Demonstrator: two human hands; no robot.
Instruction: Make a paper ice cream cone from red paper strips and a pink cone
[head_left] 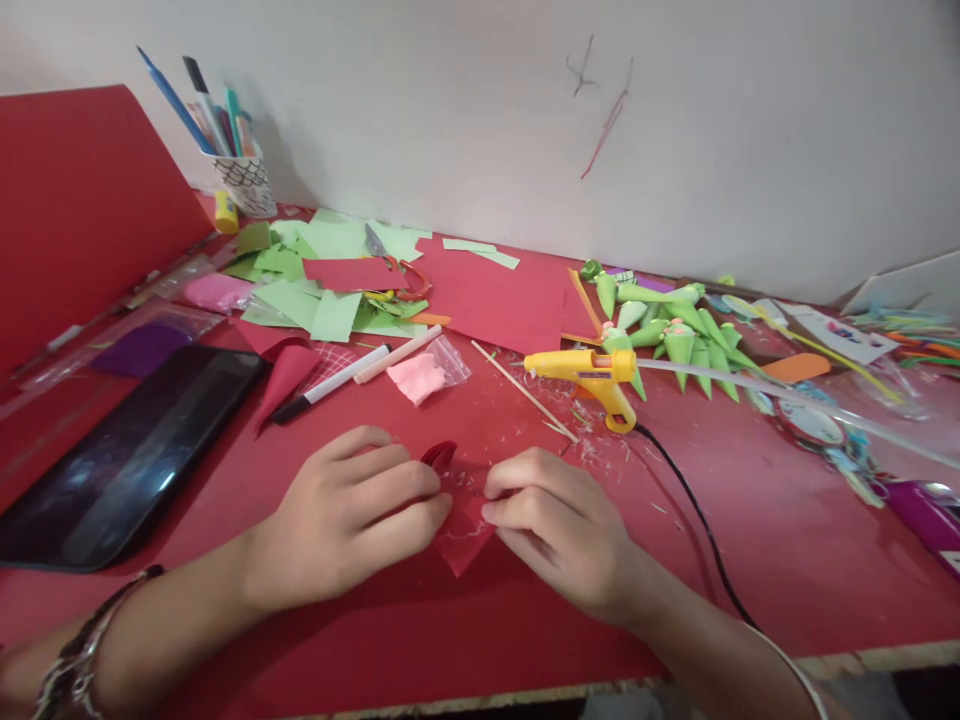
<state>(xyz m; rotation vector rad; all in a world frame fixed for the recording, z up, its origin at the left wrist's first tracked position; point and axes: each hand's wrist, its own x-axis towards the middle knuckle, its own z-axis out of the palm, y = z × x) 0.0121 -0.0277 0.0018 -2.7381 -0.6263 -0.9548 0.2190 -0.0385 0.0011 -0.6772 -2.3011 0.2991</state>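
Observation:
Between my hands, near the front middle of the red table, is a piece of red paper [463,535] with a pointed lower end and a curled upper left edge. My left hand [360,510] holds its left side with the fingers bent together. My right hand [559,525] pinches its right edge between thumb and fingertips. Thin glue-like strands show on the paper. Beyond it lie a thin wooden stick [525,392] and a yellow glue gun [589,372]. A rolled red paper cone [286,380] rests left of a black-capped marker [334,383].
A black phone [127,450] lies at the left. Green paper scraps [300,300], scissors [411,282] and a pen cup [246,182] are farther back. Several green paper cones [679,343] sit behind the glue gun, whose black cord [694,500] runs past my right forearm.

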